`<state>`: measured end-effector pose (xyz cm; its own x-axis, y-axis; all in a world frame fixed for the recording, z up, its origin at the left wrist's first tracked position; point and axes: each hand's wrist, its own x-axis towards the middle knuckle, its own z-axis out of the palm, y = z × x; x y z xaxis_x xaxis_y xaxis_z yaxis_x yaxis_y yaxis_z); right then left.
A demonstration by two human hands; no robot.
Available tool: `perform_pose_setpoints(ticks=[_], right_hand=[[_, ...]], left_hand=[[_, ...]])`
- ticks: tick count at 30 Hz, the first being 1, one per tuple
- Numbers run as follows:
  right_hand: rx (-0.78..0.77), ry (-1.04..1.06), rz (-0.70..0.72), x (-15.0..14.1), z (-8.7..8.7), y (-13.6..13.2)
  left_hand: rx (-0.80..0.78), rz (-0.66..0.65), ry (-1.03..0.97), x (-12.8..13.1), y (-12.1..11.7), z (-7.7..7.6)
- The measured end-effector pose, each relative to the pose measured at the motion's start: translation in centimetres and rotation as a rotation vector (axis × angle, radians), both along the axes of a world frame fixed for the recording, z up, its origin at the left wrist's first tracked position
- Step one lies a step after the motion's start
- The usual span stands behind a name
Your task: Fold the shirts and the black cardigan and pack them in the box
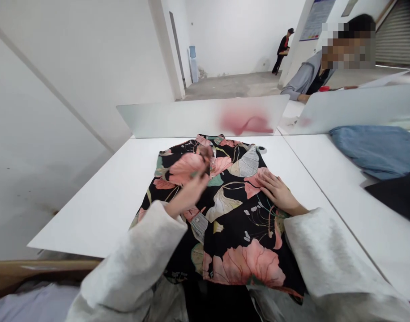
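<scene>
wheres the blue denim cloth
In the head view, the blue denim cloth lies at far right on the white table, just behind a black cloth and right of the floral garment.

Blue denim beside black cloth

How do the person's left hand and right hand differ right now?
The left hand is raised, with its fingers drawn together near the neckline of the floral garment, and looks blurred; the right hand lies flat on the fabric, sharp, with its fingers spread. The left hand is nearer the neckline than the right hand, which sits lower on the garment's side. Both hands are over the same black and pink garment, and both emerge from fuzzy white sleeves.
</scene>
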<state>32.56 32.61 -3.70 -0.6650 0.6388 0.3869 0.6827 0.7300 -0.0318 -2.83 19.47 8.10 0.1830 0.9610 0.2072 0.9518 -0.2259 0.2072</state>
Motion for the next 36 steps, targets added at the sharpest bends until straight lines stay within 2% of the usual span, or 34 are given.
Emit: perform_pose_setpoints(ticks=[2, 5, 8, 11, 13, 15, 18, 22, 24, 26, 28, 32, 34, 36], right_hand=[[-0.007, 0.035, 0.034, 0.0, 0.3, -0.1], [-0.020, 0.066, 0.082, -0.1, 0.7, -0.3], [-0.044, 0.126, 0.120, -0.3, 1.3, -0.5], [-0.101, 0.204, 0.114, -0.6, 2.6, -1.1], [-0.176, 0.237, 0.075, -1.0, 3.7, -2.0], [-0.296, 0.215, 0.027, -1.7, 4.6, -3.3], [-0.467, 0.067, -0.031, -3.3, 5.1, -5.6], [-0.510, -0.002, -0.076, -5.2, 4.7, -7.8], [-0.516, 0.080, -0.041, -5.7, 5.0, -8.2], [-0.564, 0.225, -0.032, -6.0, 6.2, -8.3], [-0.717, 0.415, -0.043, -6.6, 8.1, -8.4], [-1.187, 0.797, -0.034, -8.7, 11.3, -9.1], [-1.290, 0.933, -0.049, -10.0, 11.6, -9.5], [-1.354, 1.012, -0.066, -11.1, 11.2, -10.0]], left_hand=[[-0.081, -0.058, 0.044, 2.8, -1.3, -1.3], [-0.163, -0.105, 0.067, 3.2, -2.7, -2.3], [-0.211, -0.082, 0.079, -0.2, -3.1, -2.2], [-0.238, 0.073, 0.136, -5.4, -2.5, -1.8], [-0.243, 0.127, 0.176, -8.5, -1.9, -1.9], [-0.224, 0.106, 0.212, -10.7, -1.1, -2.3], [-0.192, 0.091, 0.255, -12.0, -0.1, -3.4], [-0.194, 0.145, 0.240, -12.1, 0.9, -4.6], [-0.204, 0.196, 0.220, -12.3, 1.2, -5.1], [-0.222, 0.248, 0.191, -12.7, 1.5, -5.4], [-0.237, 0.299, 0.151, -13.2, 1.8, -5.6], [-0.227, 0.394, 0.061, -14.6, 2.0, -5.9], [-0.209, 0.431, 0.030, -15.4, 1.7, -5.9], [-0.199, 0.463, 0.019, -16.3, 1.1, -5.8]])
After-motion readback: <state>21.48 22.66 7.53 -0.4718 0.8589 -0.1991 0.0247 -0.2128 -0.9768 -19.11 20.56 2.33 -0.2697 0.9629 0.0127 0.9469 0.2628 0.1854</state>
